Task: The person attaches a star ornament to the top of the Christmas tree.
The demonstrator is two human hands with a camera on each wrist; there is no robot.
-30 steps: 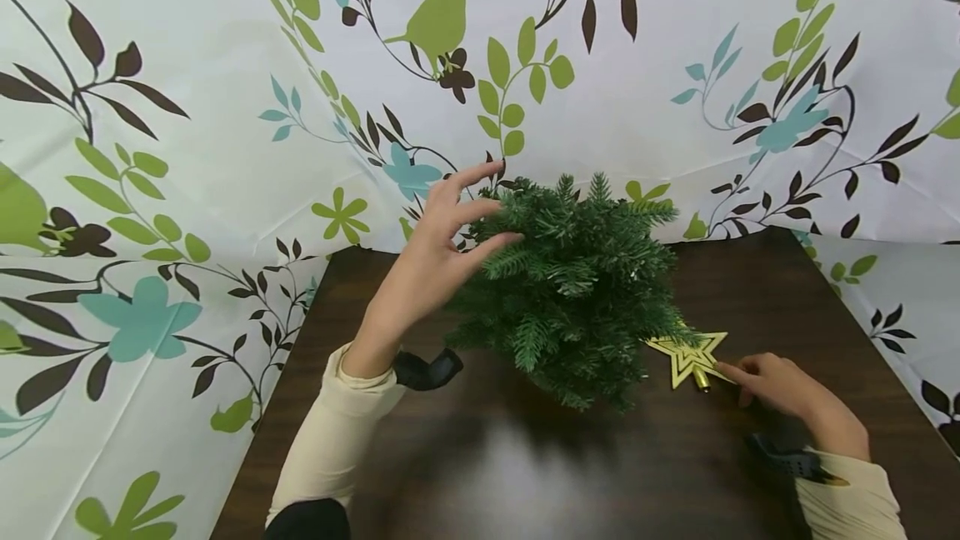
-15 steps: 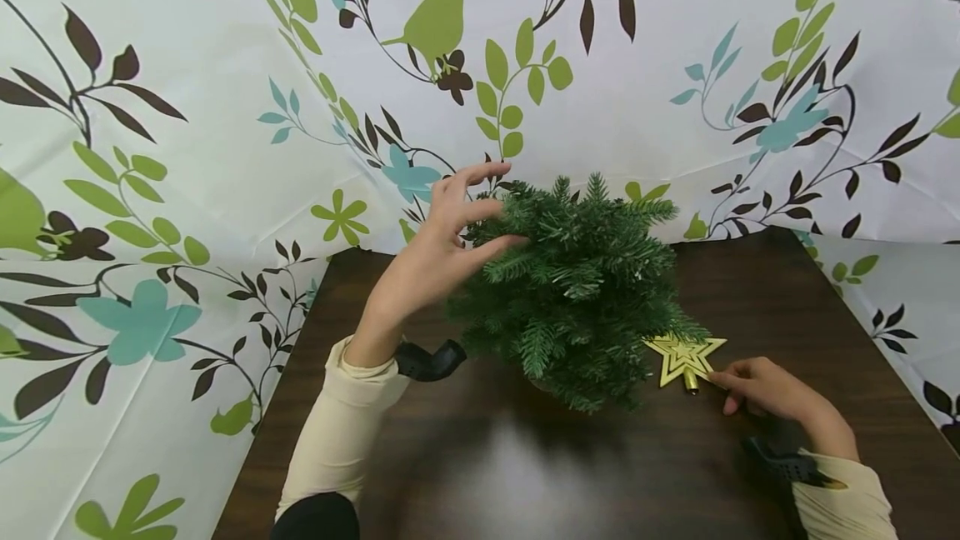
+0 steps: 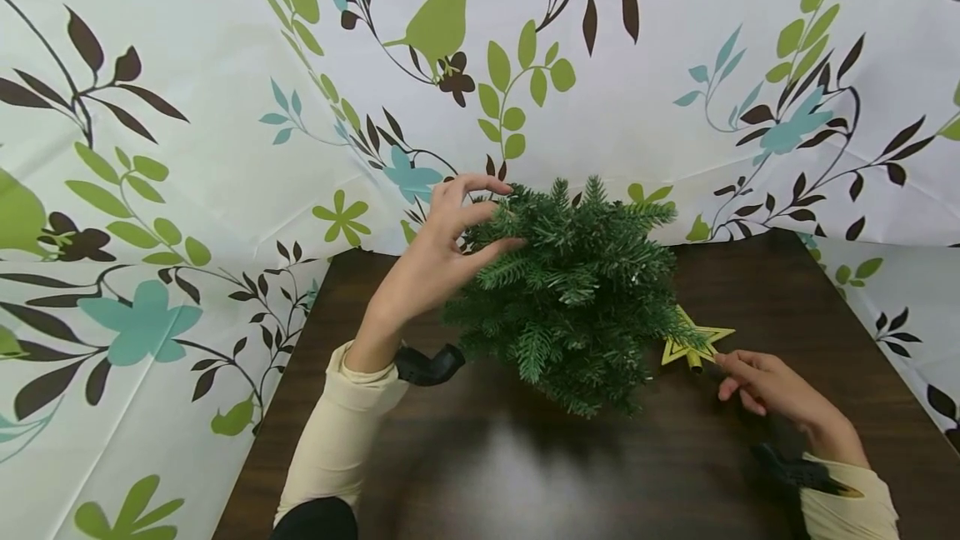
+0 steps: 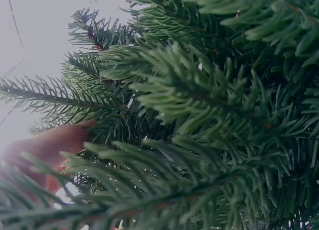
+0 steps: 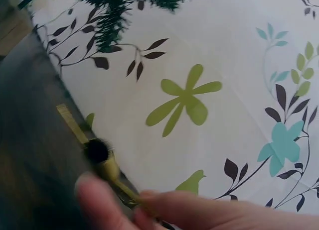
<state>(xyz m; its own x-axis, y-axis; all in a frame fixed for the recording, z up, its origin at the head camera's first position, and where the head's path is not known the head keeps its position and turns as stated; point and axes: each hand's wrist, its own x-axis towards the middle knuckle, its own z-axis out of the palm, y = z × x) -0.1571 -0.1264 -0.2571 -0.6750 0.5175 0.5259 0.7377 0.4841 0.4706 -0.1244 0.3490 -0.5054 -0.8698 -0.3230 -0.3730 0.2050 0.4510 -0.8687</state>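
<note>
An artificial Christmas tree with dense green needles stands in the middle of the table. At its upper left, my left hand touches the outer branches, fingers loosely bent and thumb apart. The left wrist view shows part of a finger behind needles. To the tree's right, my right hand pinches one point of a gold star tree topper between thumb and index finger. Its hollow socket faces the right wrist camera. Branches overlap the star's left side in the head view. The tree's base is hidden under its foliage.
A dark brown wooden table carries the tree. White cloth printed with leaves, flowers and birds rises behind the table and along both sides. Dark straps with small cameras sit on both wrists.
My right hand has raised and tilted the star, which looks narrower now and sits closer under the right branches. The left fingers have bent slightly more; the tree has hardly shifted.
</note>
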